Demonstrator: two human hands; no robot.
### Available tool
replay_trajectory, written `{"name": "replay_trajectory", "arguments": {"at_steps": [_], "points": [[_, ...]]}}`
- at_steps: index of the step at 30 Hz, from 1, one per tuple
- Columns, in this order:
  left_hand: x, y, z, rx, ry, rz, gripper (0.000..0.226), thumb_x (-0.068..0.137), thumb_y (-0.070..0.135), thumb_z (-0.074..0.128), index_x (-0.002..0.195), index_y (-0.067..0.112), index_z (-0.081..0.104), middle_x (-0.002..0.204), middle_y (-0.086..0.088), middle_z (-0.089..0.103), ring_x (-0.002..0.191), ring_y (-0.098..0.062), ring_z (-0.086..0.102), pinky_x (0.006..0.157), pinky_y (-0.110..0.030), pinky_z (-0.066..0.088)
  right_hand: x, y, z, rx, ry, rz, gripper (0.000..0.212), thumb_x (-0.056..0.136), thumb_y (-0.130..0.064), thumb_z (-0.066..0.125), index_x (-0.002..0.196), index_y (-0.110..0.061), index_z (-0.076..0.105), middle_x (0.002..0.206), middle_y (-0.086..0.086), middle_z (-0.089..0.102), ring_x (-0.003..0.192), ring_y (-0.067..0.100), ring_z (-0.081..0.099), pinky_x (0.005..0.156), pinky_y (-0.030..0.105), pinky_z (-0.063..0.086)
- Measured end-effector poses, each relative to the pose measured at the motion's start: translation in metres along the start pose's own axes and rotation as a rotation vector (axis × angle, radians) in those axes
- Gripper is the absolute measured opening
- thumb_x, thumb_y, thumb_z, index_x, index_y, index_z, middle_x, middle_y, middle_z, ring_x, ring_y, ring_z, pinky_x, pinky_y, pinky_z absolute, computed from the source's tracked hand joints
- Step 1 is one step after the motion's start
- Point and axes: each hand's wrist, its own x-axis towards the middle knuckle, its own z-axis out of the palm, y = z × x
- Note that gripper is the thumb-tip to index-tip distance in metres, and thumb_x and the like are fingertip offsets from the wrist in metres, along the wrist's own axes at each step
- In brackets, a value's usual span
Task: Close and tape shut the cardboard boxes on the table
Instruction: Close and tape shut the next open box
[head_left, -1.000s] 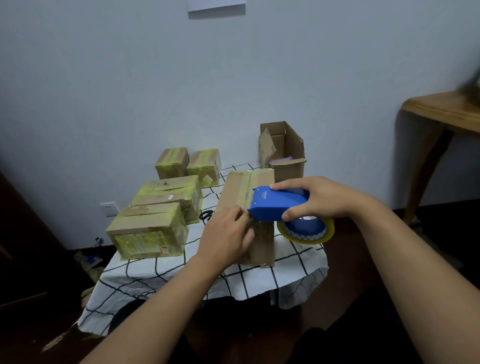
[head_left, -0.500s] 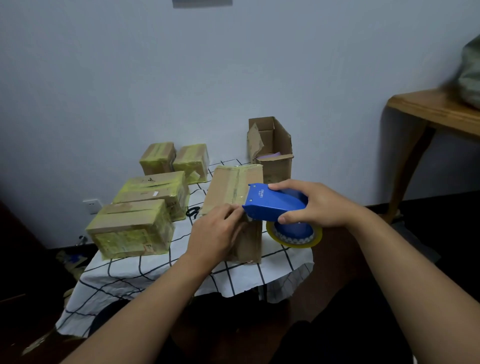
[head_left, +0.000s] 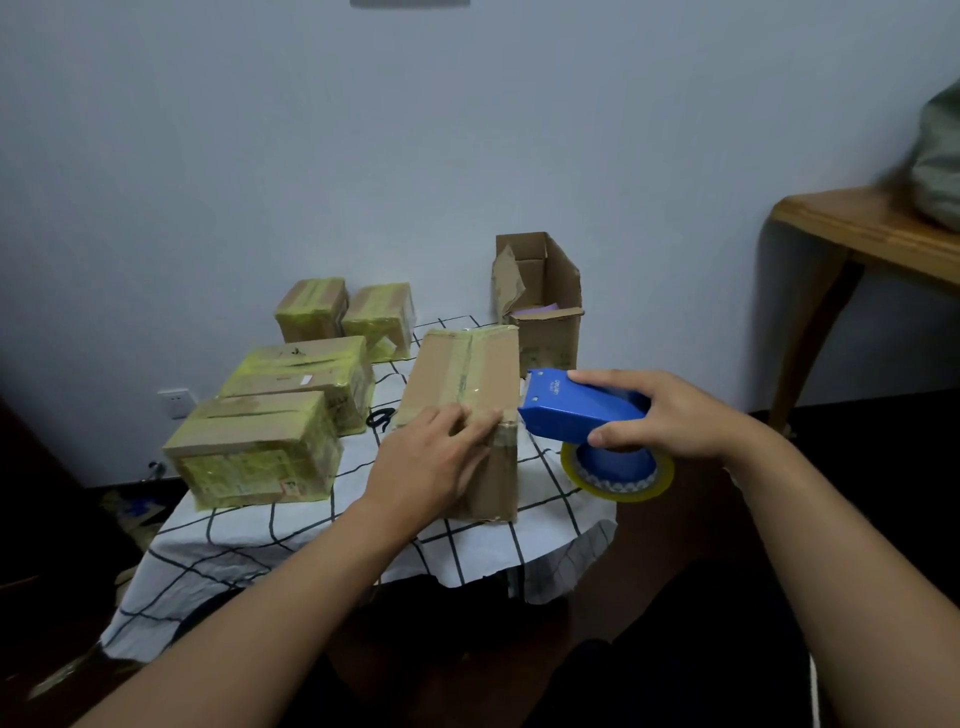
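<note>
**Taping the near box at the counter's front edge**

Left hand (head_left: 431, 457) laid flat on the near top edge of the closed cardboard box (head_left: 467, 374), fingers (head_left: 475, 423) straight and pressing down on the tape strip that runs along the centre seam and over the front face. Grip released, nothing curled round anything.

Right hand (head_left: 660, 415) grasping the blue tape dispenser (head_left: 576, 410), fingers over the top and thumb underneath, grip clenched round its body. Dispenser nose just beside the box's near right corner, touching or nearly so; cannot tell which. Yellowish tape roll (head_left: 618, 475) hanging below the dispenser, out past the counter's right edge.

Box in hand standing at the front right of the counter (head_left: 249, 540), covered by a white cloth with a black grid. To its left, two larger taped boxes, one in front (head_left: 254, 452) and one behind (head_left: 306, 374), both wrapped in yellowish tape. Farther back, near the wall, two smaller taped boxes side by side (head_left: 311, 306) (head_left: 379, 317). Behind the box in hand, an open box (head_left: 545, 312) with flaps up and something pale inside. Small black object (head_left: 382, 415) lying on the cloth between the larger taped boxes and the box in hand, too small to identify.

At the right, a wooden table (head_left: 862, 234) with a blurred greenish bundle (head_left: 940, 166) on top.
</note>
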Motion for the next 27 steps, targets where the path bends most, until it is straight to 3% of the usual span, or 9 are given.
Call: {"name": "replay_trajectory", "arguments": {"at_steps": [6, 11, 15, 19, 22, 27], "points": [[0.009, 0.011, -0.011, 0.065, -0.042, -0.03, 0.044, 0.093, 0.051, 0.047, 0.134, 0.038, 0.053, 0.09, 0.002, 0.057, 0.075, -0.019, 0.055, 0.044, -0.028, 0.04, -0.004, 0.007, 0.006, 0.068, -0.004, 0.009, 0.064, 0.084, -0.034, 0.078, 0.135, -0.058, 0.047, 0.127, -0.016, 0.055, 0.103, 0.013, 0.062, 0.08, 0.023, 0.056], [0.006, 0.006, -0.01, 0.06, -0.044, 0.028, 0.05, 0.088, 0.028, 0.052, 0.136, 0.036, 0.054, 0.093, -0.004, 0.057, 0.076, -0.024, 0.054, 0.042, -0.03, 0.039, -0.01, 0.013, 0.006, 0.095, 0.015, 0.005, 0.062, 0.083, -0.03, 0.079, 0.127, -0.062, 0.049, 0.125, -0.021, 0.054, 0.1, 0.005, 0.062, 0.075, 0.015, 0.052], [0.006, 0.004, -0.009, 0.051, -0.082, 0.008, 0.062, 0.081, 0.022, 0.071, 0.139, 0.036, 0.052, 0.097, -0.007, 0.057, 0.078, -0.026, 0.055, 0.044, -0.032, 0.044, -0.017, 0.02, 0.003, 0.074, -0.002, 0.027, 0.061, 0.083, -0.031, 0.079, 0.123, -0.065, 0.049, 0.125, -0.02, 0.055, 0.099, 0.007, 0.062, 0.073, 0.014, 0.052], [0.005, 0.008, -0.01, 0.082, -0.112, 0.002, 0.059, 0.091, 0.035, 0.061, 0.145, 0.039, 0.04, 0.102, -0.005, 0.056, 0.082, -0.024, 0.052, 0.048, -0.032, 0.044, -0.015, 0.013, 0.004, -0.091, -0.065, 0.021, 0.064, 0.082, -0.038, 0.079, 0.123, -0.071, 0.041, 0.123, -0.028, 0.051, 0.101, 0.005, 0.059, 0.078, 0.015, 0.05], [0.005, 0.012, -0.011, 0.095, -0.093, 0.03, 0.06, 0.087, 0.04, 0.06, 0.145, 0.037, 0.043, 0.097, -0.006, 0.056, 0.078, -0.024, 0.053, 0.046, -0.03, 0.041, -0.01, 0.001, -0.003, -0.235, -0.079, 0.012, 0.063, 0.081, -0.045, 0.077, 0.12, -0.076, 0.037, 0.118, -0.024, 0.052, 0.1, 0.005, 0.056, 0.086, 0.021, 0.049], [0.006, 0.011, -0.009, 0.09, -0.039, 0.031, 0.048, 0.092, 0.042, 0.054, 0.139, 0.039, 0.049, 0.09, -0.007, 0.053, 0.074, -0.026, 0.051, 0.042, -0.03, 0.04, 0.001, -0.021, -0.008, -0.472, -0.146, 0.025, 0.065, 0.084, -0.049, 0.072, 0.137, -0.063, 0.037, 0.114, -0.015, 0.048, 0.096, 0.008, 0.049, 0.076, 0.018, 0.04]]}}
